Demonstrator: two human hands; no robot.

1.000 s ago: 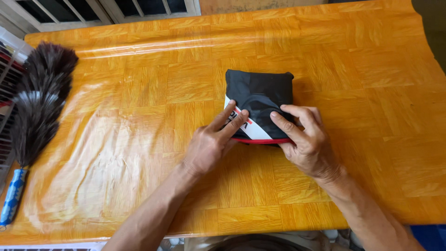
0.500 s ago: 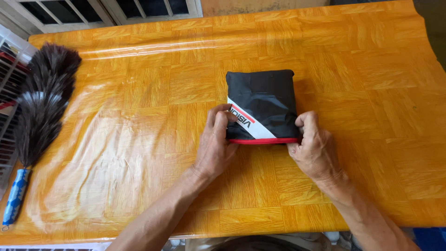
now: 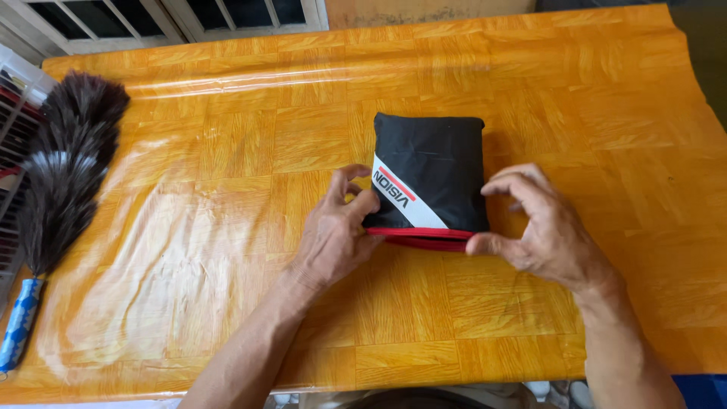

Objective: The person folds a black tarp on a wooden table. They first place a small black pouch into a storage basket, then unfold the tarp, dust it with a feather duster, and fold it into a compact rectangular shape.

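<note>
Lay folded into a compact black fabric bundle, with a white diagonal stripe, a thin red line across it and a red hem along the near edge, a little right of the middle of the orange wood-patterned table cover. Was flanked at its two near corners by both hands. Rested against the bundle's near left corner, the left hand, thumb tip pressed to the left side of the cloth just above the red hem, fingers curled loosely and raised off the surface, not clamped on anything. Sat at the near right corner, the right hand, thumb tip touching the end of the red hem, remaining fingers arched and lifted above the cloth; could not tell whether the hem was pinched or merely touched. Stretched glossy and faintly wrinkled beneath everything, the table cover, reflecting light on its left half. Lay well apart at the far left edge, a dark feather duster with a blue patterned handle pointing toward the near side. Stood beyond the far edge, a white window frame.
</note>
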